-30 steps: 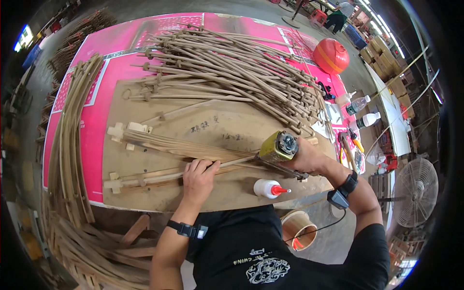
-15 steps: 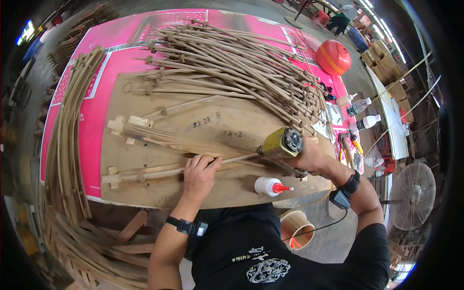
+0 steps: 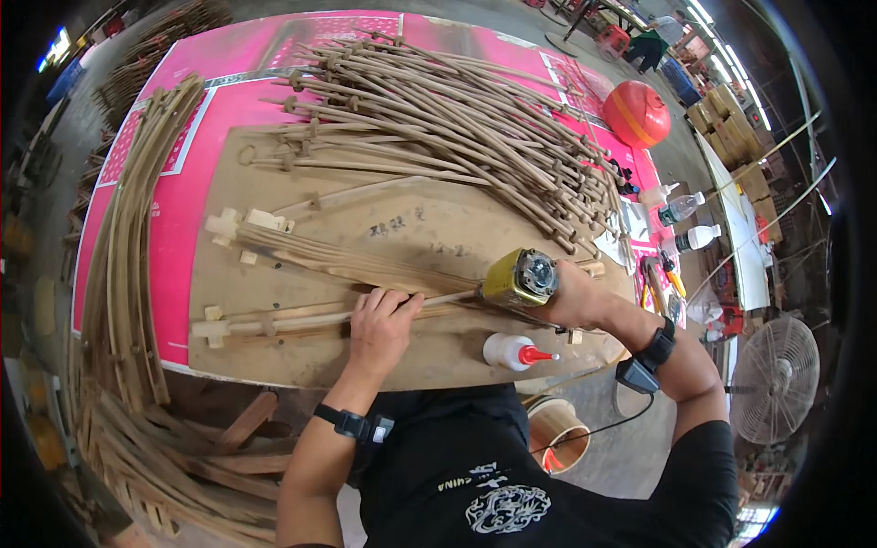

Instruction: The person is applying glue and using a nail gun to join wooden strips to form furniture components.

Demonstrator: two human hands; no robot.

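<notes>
My right hand (image 3: 580, 294) is wrapped round the grip of a nail gun (image 3: 514, 278) with a yellow-green body and a grey cap. The gun's nose points left and meets a thin wooden rod (image 3: 449, 299). On that rod rests my left hand (image 3: 382, 323), fingers bent over it and pressing it down; what lies beneath the palm is hidden. The rod runs left to small pale wooden blocks (image 3: 214, 328) on a brown board (image 3: 301, 205). Just behind it lies a bundle of thin wooden strips (image 3: 338, 258). A white glue bottle (image 3: 504, 352) with a red nozzle lies in front of the gun.
A heap of wooden rods (image 3: 438, 119) with small knobs covers the far side of the pink table (image 3: 174, 352). Long curved slats (image 3: 128, 265) lie along its left edge. A red ball-like object (image 3: 636, 114), plastic bottles (image 3: 696, 238) and pliers (image 3: 653, 281) are at the right, beyond them a fan (image 3: 776, 379).
My right hand has brought the nail gun a little to the left along the rod. My left hand stays at nearly the same place on it.
</notes>
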